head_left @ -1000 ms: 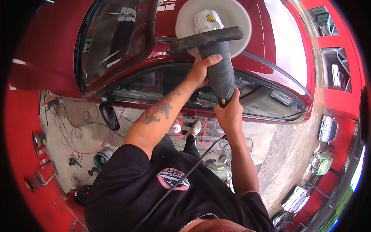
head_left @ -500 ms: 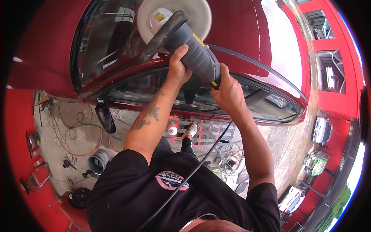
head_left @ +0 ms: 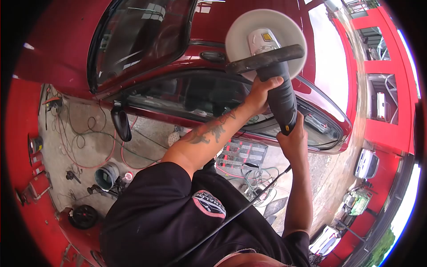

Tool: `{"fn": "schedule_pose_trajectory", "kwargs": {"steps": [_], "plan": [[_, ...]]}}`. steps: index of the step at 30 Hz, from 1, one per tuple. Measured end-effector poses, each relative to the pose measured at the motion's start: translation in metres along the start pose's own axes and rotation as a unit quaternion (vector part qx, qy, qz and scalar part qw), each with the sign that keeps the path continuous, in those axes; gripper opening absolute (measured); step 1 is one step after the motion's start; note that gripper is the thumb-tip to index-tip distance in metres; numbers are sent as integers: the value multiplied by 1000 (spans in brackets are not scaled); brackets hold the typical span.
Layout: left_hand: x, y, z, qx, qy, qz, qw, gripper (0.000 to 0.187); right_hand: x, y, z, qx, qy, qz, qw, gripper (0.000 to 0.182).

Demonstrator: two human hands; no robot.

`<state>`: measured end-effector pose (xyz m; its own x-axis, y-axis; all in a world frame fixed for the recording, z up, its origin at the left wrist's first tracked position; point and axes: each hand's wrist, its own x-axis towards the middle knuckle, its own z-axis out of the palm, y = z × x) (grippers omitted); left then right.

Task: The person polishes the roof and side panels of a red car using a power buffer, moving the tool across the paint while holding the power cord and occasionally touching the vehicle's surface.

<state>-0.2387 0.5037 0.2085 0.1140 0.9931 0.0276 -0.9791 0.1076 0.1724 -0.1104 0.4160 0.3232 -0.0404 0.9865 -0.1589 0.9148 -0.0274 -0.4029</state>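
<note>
A rotary polisher (head_left: 281, 95) with a black body and D-shaped handle is held by both of my hands. Its round white pad (head_left: 238, 35) lies over the roof (head_left: 209, 27) of a dark red car. My left hand (head_left: 261, 97) wraps around the body just behind the handle, thumb across the top. Farther back, my right hand (head_left: 294, 139) grips the rear end, where a black power cord (head_left: 251, 201) trails down across my shirt. Below the roof edge run the car's side windows (head_left: 178, 95).
A black side mirror (head_left: 122, 124) sticks out from the car. On the concrete floor are a bucket (head_left: 106, 175), red and green hoses (head_left: 104, 164), a slatted pallet (head_left: 251, 153) and a small wheel (head_left: 84, 216). Other vehicles (head_left: 367, 163) stand at the right.
Both hands have carried the polisher right along the roof, away from the windshield, and its body now points more straight up the view. The pad's blur has lessened.
</note>
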Motion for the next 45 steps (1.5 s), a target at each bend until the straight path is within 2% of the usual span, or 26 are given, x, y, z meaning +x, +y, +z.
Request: {"fn": "schedule_pose_trajectory", "kwargs": {"steps": [3,4,6,10,15,23,28,31,35,38,42,45], "plan": [[-19,-8,11,3,23,-22,999,47,-19,5,-9,9,-21,29,999,66],[-25,-17,11,42,53,8,998,42,-26,8,-11,6,-26,31,999,66],[-44,-23,19,19,81,-4,997,43,-40,7,-18,11,-44,32,998,66],[-85,-35,19,55,128,-18,990,44,-73,6,-24,-2,-98,103,990,65],[-127,-28,18,61,186,-39,980,41,-99,15,-10,28,-143,94,985,65],[-181,14,-16,121,279,6,953,43,-104,8,43,63,-233,61,968,66],[-187,56,-31,99,296,28,950,54,-89,-31,64,59,-269,36,961,67],[-187,78,-37,104,314,51,942,52,-77,-59,63,50,-302,17,952,65],[-188,108,-26,78,316,66,943,38,-61,-94,51,12,-335,-2,942,63],[-183,114,-19,49,303,48,951,37,-58,-126,27,-45,-330,21,943,60],[-173,117,-1,-23,259,13,966,37,-66,-148,5,-51,-289,6,956,55],[-178,127,-3,-25,257,9,966,42,-69,-150,16,-61,-276,-3,959,57]]}}
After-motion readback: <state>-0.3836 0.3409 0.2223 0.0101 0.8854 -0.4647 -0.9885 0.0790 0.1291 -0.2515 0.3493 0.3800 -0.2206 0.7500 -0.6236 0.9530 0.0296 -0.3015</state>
